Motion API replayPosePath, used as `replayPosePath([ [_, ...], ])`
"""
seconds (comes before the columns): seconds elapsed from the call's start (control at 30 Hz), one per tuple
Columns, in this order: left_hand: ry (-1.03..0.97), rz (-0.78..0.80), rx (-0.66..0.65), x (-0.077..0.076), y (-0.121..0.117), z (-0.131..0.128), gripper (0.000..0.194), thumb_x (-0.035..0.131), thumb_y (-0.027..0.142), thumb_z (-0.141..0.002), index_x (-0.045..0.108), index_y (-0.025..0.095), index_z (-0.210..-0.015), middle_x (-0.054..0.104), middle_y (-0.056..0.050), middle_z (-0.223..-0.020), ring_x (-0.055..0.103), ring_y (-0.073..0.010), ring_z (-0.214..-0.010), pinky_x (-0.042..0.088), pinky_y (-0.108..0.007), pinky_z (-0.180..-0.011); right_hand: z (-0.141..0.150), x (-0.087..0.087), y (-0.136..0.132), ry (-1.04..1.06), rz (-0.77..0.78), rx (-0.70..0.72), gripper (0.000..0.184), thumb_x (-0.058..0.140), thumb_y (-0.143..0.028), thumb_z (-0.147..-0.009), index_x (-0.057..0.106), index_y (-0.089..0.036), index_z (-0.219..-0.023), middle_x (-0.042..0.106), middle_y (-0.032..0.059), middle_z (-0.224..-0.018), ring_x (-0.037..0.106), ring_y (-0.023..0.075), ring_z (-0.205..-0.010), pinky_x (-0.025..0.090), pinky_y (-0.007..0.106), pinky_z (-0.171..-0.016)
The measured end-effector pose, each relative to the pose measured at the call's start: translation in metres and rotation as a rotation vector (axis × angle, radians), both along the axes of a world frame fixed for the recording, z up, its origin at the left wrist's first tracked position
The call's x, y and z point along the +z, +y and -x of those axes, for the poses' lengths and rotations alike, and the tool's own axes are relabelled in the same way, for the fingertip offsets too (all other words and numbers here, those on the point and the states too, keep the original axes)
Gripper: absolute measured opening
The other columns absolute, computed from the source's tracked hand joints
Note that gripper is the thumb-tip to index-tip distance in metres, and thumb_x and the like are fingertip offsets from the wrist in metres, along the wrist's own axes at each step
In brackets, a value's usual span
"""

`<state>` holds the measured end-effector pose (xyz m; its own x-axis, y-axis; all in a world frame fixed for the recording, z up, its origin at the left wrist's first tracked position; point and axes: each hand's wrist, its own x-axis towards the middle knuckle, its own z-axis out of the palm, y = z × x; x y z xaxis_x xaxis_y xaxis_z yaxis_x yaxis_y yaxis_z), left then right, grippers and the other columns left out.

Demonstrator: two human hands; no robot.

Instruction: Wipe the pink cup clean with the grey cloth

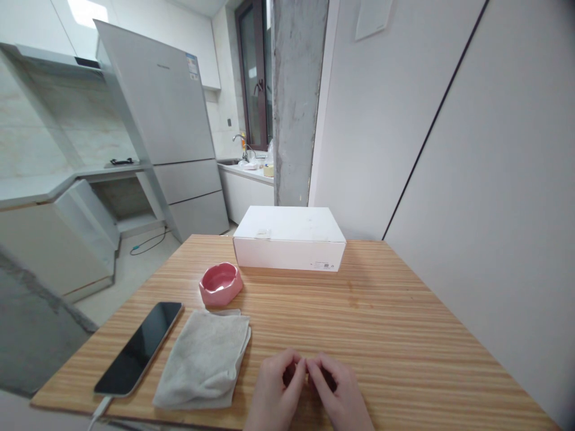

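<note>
My left hand (276, 383) and my right hand (335, 386) are together at the near edge of the wooden table (381, 323). On each, thumb and fingers are curled into a pinch, and the fingertips of the two hands meet. Whatever may be between the fingertips is hidden or too small to name. Just left of my left hand lies a folded grey cloth (206, 356). Behind the cloth stands a pink faceted bowl (221, 284), apart from both hands.
A black-screened phone (139, 347) with a white cable (101, 408) plugged in lies at the table's left edge. At the far edge sits a closed white box (290, 239). A white wall (471, 179) runs along the right; a fridge (166, 120) stands beyond.
</note>
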<state>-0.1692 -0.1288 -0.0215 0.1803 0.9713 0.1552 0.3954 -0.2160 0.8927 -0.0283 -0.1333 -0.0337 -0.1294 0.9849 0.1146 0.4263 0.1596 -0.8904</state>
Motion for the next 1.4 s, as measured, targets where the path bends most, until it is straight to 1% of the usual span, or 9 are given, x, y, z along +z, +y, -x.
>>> replayPosePath([
  [0.17, 0.011, 0.005, 0.001, 0.0008, 0.0008, 0.0000, 0.035, 0.043, 0.034, -0.092, 0.057, 0.016, -0.065, 0.056, 0.000, -0.058, 0.050, -0.0116, -0.056, 0.030, -0.021, -0.054, 0.0006, -0.0016, 0.0006, -0.009, -0.003, -0.013, 0.044, 0.041, -0.052, -0.092, 0.058, -0.020, -0.067, 0.061, 0.0023, -0.066, 0.058, 0.0182, -0.065, 0.042, 0.026, -0.063],
  [0.27, 0.019, 0.012, 0.000, 0.0023, 0.0003, 0.0002, 0.036, 0.042, 0.035, -0.092, 0.057, 0.016, -0.065, 0.055, 0.000, -0.058, 0.049, -0.0117, -0.056, 0.030, -0.021, -0.054, 0.0008, -0.0011, 0.0000, -0.007, -0.013, -0.009, 0.044, 0.041, -0.051, -0.092, 0.059, -0.020, -0.069, 0.063, 0.0027, -0.068, 0.059, 0.0183, -0.067, 0.043, 0.026, -0.064],
  [0.37, 0.019, 0.004, 0.002, 0.0030, -0.0006, -0.0003, 0.037, 0.042, 0.035, -0.092, 0.057, 0.016, -0.065, 0.056, 0.000, -0.058, 0.049, -0.0118, -0.056, 0.030, -0.022, -0.054, 0.0004, 0.0002, -0.0006, -0.008, -0.026, -0.003, 0.043, 0.041, -0.050, -0.093, 0.060, -0.020, -0.068, 0.064, 0.0026, -0.067, 0.059, 0.0178, -0.065, 0.043, 0.026, -0.062],
  [0.6, -0.034, -0.014, 0.038, -0.0011, -0.0002, -0.0025, 0.037, 0.044, 0.037, -0.091, 0.057, 0.016, -0.063, 0.054, 0.000, -0.056, 0.047, -0.0116, -0.054, 0.028, -0.022, -0.052, 0.0001, -0.0002, -0.0007, -0.017, -0.030, -0.009, 0.044, 0.041, -0.050, -0.093, 0.061, -0.020, -0.068, 0.064, 0.0029, -0.066, 0.059, 0.0182, -0.064, 0.044, 0.026, -0.061],
  [0.97, -0.040, 0.014, 0.017, 0.0017, -0.0009, -0.0020, 0.037, 0.043, 0.036, -0.092, 0.059, 0.016, -0.066, 0.058, -0.001, -0.059, 0.049, -0.0117, -0.056, 0.029, -0.022, -0.053, 0.0001, 0.0018, -0.0006, -0.006, -0.041, -0.009, 0.044, 0.041, -0.051, -0.092, 0.060, -0.020, -0.067, 0.065, 0.0036, -0.067, 0.060, 0.0184, -0.065, 0.044, 0.026, -0.061],
  [1.13, -0.035, 0.016, 0.012, 0.0014, -0.0007, -0.0017, 0.038, 0.043, 0.038, -0.092, 0.058, 0.016, -0.065, 0.056, 0.000, -0.058, 0.049, -0.0117, -0.055, 0.029, -0.022, -0.053, -0.0003, -0.0004, -0.0008, -0.004, -0.018, -0.004, 0.044, 0.040, -0.051, -0.093, 0.062, -0.020, -0.072, 0.066, 0.0043, -0.070, 0.062, 0.0194, -0.069, 0.046, 0.027, -0.066],
  [1.4, -0.027, 0.014, 0.011, -0.0013, -0.0003, -0.0020, 0.039, 0.041, 0.040, -0.091, 0.057, 0.016, -0.064, 0.053, 0.000, -0.057, 0.047, -0.0118, -0.055, 0.028, -0.022, -0.053, 0.0003, 0.0017, -0.0002, -0.010, -0.024, 0.004, 0.044, 0.039, -0.052, -0.093, 0.062, -0.020, -0.071, 0.066, 0.0040, -0.070, 0.061, 0.0192, -0.068, 0.046, 0.027, -0.065],
])
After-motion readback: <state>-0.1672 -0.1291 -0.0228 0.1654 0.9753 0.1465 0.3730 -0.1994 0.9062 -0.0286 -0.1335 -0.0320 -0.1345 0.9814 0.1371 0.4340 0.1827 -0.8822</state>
